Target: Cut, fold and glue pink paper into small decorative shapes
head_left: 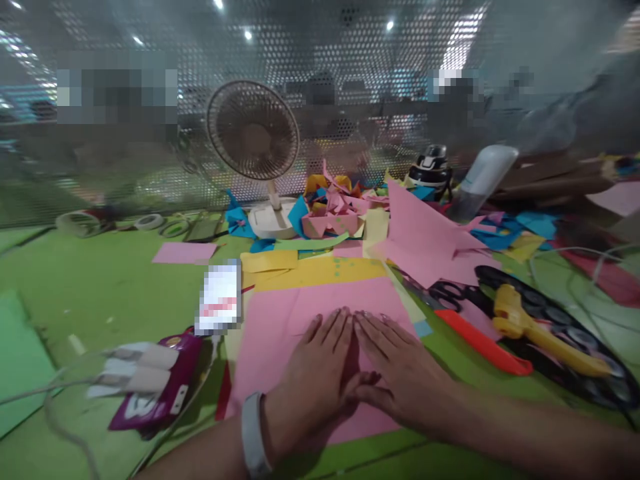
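Note:
A large pink paper sheet (280, 320) lies flat on the green table in front of me. My left hand (320, 363) rests palm down on it with fingers stretched out. My right hand (395, 367) lies flat beside it, the fingertips of both hands nearly meeting and the thumbs close together. Neither hand holds anything. A white band (255, 433) circles my left wrist. Under the pink sheet's far edge a yellow paper sheet (320, 272) shows, along with other coloured paper edges.
Left of the sheet are a lit phone (219, 297) and a purple power strip (173, 373) with white plugs and cables. Behind stand a fan (253, 130) and a heap of folded paper (333, 210). To the right lie scissors (445, 293), a red-handled tool (483, 341) and a yellow tool (545, 337).

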The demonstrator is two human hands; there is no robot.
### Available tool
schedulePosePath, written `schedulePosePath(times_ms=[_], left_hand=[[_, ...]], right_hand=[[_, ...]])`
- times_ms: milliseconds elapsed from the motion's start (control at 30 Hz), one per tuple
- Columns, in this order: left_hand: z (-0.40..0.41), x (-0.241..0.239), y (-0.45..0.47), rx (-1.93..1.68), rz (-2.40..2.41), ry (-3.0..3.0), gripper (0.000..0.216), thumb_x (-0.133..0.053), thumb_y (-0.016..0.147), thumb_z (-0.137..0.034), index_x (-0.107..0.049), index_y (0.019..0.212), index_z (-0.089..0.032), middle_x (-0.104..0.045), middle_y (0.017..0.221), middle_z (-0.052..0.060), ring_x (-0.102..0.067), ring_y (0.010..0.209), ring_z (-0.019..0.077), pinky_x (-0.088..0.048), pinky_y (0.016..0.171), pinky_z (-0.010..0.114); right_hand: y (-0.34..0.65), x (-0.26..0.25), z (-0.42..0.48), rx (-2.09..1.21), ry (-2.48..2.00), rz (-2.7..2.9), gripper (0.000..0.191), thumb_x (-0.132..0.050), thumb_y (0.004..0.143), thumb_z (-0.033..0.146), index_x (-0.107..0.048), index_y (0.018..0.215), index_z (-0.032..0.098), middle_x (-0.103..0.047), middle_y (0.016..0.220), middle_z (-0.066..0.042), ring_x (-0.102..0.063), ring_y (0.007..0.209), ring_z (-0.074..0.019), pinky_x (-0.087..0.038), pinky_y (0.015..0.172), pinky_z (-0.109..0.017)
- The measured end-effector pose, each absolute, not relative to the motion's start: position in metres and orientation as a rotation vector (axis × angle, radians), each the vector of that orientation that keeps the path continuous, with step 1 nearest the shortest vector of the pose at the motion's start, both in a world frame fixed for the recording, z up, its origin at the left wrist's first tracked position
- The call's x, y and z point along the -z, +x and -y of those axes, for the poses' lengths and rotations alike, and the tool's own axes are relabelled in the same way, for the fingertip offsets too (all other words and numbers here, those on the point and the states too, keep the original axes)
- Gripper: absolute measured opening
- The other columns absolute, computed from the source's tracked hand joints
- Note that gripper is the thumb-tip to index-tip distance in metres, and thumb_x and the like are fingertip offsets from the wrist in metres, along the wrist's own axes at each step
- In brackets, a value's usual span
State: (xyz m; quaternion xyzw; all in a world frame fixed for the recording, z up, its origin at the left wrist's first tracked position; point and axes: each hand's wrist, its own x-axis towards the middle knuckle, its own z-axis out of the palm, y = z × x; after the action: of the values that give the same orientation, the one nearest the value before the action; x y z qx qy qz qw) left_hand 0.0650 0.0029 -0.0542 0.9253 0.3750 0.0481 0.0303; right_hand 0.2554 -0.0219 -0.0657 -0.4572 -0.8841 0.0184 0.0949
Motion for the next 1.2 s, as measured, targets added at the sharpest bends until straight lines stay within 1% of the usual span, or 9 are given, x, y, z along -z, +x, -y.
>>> schedulePosePath(times_ms=[133, 333, 433, 567, 667, 767, 867, 1067, 1200], left_hand=[[0.000, 0.054, 0.065, -0.123, -1.169, 2.833, 0.065, -0.023, 0.092, -0.053, -0.025, 0.141, -0.010, -0.027, 0.147, 0.012, -0.018, 0.137, 0.0236, -0.017, 0.111, 0.041], [0.002, 0.053, 0.066, -0.131, -1.164, 2.796, 0.069, -0.021, 0.090, -0.057, -0.026, 0.140, -0.009, -0.028, 0.147, 0.014, -0.019, 0.136, 0.0247, -0.014, 0.112, 0.042], [0.001, 0.053, 0.065, -0.142, -1.158, 2.807, 0.068, -0.022, 0.091, -0.057, -0.025, 0.140, -0.010, -0.027, 0.147, 0.014, -0.019, 0.137, 0.0243, -0.016, 0.112, 0.042], [-0.001, 0.051, 0.063, -0.128, -1.133, 2.826, 0.068, -0.023, 0.091, -0.056, -0.026, 0.140, -0.009, -0.028, 0.146, 0.015, -0.021, 0.136, 0.0247, -0.019, 0.111, 0.042], [-0.003, 0.051, 0.062, -0.157, -1.111, 2.832, 0.070, -0.025, 0.090, -0.058, -0.026, 0.140, -0.010, -0.028, 0.146, 0.014, -0.022, 0.136, 0.0244, -0.020, 0.111, 0.043], [-0.004, 0.052, 0.061, -0.169, -1.092, 2.838, 0.074, -0.026, 0.088, -0.061, -0.024, 0.141, -0.010, -0.026, 0.147, 0.015, -0.021, 0.136, 0.0254, -0.020, 0.110, 0.044], [-0.004, 0.051, 0.056, -0.153, -1.073, 2.858, 0.075, -0.026, 0.088, -0.062, -0.023, 0.142, -0.009, -0.024, 0.147, 0.015, -0.020, 0.136, 0.0266, -0.021, 0.110, 0.045], [0.007, 0.045, 0.028, -0.111, -1.212, 2.851, 0.083, -0.029, 0.084, -0.066, -0.022, 0.142, -0.007, -0.023, 0.147, 0.017, -0.023, 0.135, 0.0287, -0.024, 0.108, 0.045], [0.016, 0.046, 0.012, -0.144, -1.294, 2.854, 0.082, -0.031, 0.084, -0.065, -0.021, 0.143, -0.009, -0.023, 0.147, 0.016, -0.021, 0.136, 0.0289, -0.023, 0.109, 0.047]], right_hand=[[0.257, 0.069, 0.023, 0.046, -1.314, 2.626, 0.079, -0.036, 0.085, 0.064, -0.036, 0.137, 0.004, -0.035, 0.142, -0.018, -0.032, 0.131, -0.0301, -0.031, 0.106, -0.046], [0.256, 0.067, 0.024, 0.083, -1.312, 2.633, 0.078, -0.036, 0.085, 0.063, -0.038, 0.136, 0.003, -0.037, 0.140, -0.019, -0.034, 0.130, -0.0305, -0.033, 0.105, -0.046], [0.255, 0.064, 0.023, 0.058, -1.325, 2.669, 0.080, -0.034, 0.085, 0.065, -0.039, 0.135, 0.003, -0.037, 0.140, -0.019, -0.034, 0.129, -0.0316, -0.032, 0.105, -0.048], [0.259, 0.059, 0.022, -0.030, -1.381, 2.666, 0.077, -0.033, 0.086, 0.062, -0.039, 0.135, 0.004, -0.037, 0.140, -0.018, -0.033, 0.130, -0.0298, -0.030, 0.107, -0.047], [0.272, 0.057, 0.023, -0.068, -1.454, 2.639, 0.080, -0.035, 0.085, 0.064, -0.036, 0.137, 0.004, -0.032, 0.142, -0.019, -0.030, 0.132, -0.0305, -0.027, 0.108, -0.048], [0.285, 0.057, 0.025, -0.077, -1.519, 2.643, 0.085, -0.036, 0.083, 0.066, -0.032, 0.139, 0.002, -0.028, 0.143, -0.021, -0.029, 0.132, -0.0315, -0.027, 0.108, -0.047], [0.290, 0.057, 0.026, -0.073, -1.537, 2.653, 0.085, -0.036, 0.083, 0.066, -0.029, 0.140, 0.003, -0.026, 0.144, -0.020, -0.028, 0.132, -0.0315, -0.026, 0.108, -0.048], [0.289, 0.054, 0.024, -0.054, -1.496, 2.670, 0.082, -0.032, 0.085, 0.065, -0.030, 0.140, 0.004, -0.028, 0.143, -0.019, -0.031, 0.131, -0.0295, -0.024, 0.108, -0.049], [0.292, 0.055, 0.023, -0.052, -1.450, 2.659, 0.078, -0.032, 0.086, 0.064, -0.032, 0.139, 0.008, -0.032, 0.142, -0.018, -0.034, 0.130, -0.0293, -0.024, 0.108, -0.050]])
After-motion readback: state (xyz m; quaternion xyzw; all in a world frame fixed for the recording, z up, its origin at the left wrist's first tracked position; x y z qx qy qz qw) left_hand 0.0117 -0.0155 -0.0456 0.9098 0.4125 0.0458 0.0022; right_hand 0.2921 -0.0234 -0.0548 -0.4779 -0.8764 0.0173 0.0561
